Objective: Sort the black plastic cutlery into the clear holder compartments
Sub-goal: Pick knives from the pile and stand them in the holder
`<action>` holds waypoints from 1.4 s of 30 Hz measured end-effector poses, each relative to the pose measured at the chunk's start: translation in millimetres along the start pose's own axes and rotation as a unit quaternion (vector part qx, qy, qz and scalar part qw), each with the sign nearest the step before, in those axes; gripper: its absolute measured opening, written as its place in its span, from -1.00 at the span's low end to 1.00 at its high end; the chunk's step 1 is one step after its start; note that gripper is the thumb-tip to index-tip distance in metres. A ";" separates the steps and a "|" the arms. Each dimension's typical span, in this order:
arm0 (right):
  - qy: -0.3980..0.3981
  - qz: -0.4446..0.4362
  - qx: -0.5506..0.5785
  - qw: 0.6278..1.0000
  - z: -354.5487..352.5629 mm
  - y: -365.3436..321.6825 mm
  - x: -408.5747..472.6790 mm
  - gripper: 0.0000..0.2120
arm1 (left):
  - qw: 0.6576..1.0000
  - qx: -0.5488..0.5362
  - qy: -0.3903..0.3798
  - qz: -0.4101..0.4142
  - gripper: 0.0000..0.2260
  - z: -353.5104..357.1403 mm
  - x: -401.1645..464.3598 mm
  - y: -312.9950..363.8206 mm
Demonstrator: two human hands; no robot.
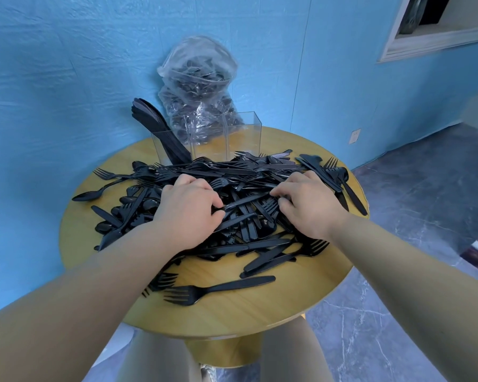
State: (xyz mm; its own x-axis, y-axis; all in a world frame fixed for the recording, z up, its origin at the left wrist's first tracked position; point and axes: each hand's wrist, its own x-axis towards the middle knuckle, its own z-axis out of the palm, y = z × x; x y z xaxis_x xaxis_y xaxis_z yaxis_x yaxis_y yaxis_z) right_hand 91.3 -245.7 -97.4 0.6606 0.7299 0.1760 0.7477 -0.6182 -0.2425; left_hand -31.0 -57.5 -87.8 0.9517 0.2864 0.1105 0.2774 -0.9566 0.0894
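Hands, left [189,210] and right [307,205], pinch knives in cutlery pile [232,221].

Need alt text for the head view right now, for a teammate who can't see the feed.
Both hands, left hand and right hand, dig into a pile of black cutlery on a round table. Behind it, the clear holder has cutlery only in its left compartment; a bag stands behind.
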 end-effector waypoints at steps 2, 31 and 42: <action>-0.005 -0.002 0.004 1.000 0.5 0.1 1.1 -0.68 | 1.000 -0.018 -0.002 0.008 -0.80 -0.7 -1.0 -0.9; -0.065 0.098 0.002 0.993 5.4 -51.1 36.7 -0.49 | 0.998 -0.004 -0.018 0.059 -0.68 5.3 -9.9 -25.0; -0.068 0.122 0.029 0.990 6.3 -52.8 43.3 -0.70 | 0.999 0.014 -0.014 0.050 -0.60 5.7 -8.7 -28.5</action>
State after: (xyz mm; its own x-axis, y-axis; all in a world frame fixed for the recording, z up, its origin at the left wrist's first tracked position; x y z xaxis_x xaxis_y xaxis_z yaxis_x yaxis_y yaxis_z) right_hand 80.1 -179.6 -83.0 0.8030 0.5955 -0.0231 0.5590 -0.7660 -0.3175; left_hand -46.5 -33.0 -97.0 0.9782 0.1876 0.0895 0.1835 -0.9816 0.0525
